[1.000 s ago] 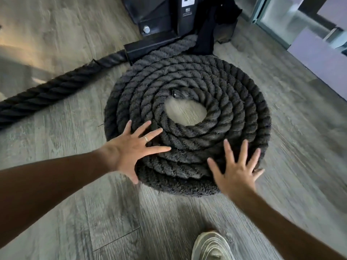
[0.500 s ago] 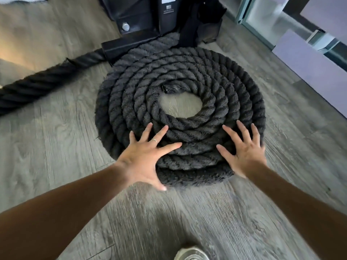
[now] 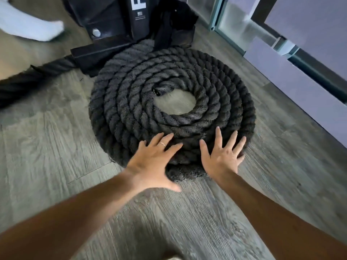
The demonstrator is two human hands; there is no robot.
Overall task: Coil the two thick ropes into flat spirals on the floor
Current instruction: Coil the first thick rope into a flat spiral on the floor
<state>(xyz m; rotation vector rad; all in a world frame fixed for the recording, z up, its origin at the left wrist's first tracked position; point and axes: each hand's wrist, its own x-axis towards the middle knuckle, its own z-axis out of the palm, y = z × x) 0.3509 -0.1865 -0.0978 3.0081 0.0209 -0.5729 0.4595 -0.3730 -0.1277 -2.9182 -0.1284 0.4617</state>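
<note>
Nearest us, our left hand (image 3: 153, 162) and right hand (image 3: 223, 156) lie palm-down on the near rim of the coiled rope (image 3: 131, 102), fingers spread and flat, grasping nothing. The left thumb hangs over the coil's edge toward the wood-look floor (image 3: 47, 147); the right hand covers the outer turns further right.

The coil sits on the floor in front of us, wound in several turns around a bare patch of floor, with the rope end (image 3: 159, 90) showing at the inner rim. Just under our palms the outermost turn bulges out from the spiral. If we press down unevenly here, we judge that this turn could ride up over its neighbour or slip outward, so the spiral would not lie flat.

Beyond, the far edge of the coil touches the black rig base (image 3: 105, 47), where the rope seems to be anchored. Pushing the whole coil away from us could jam it against that base and buckle the far turns.

The second rope (image 3: 32, 75) runs off to the left, uncoiled, well apart from our hands. We still have it to wind.
</note>
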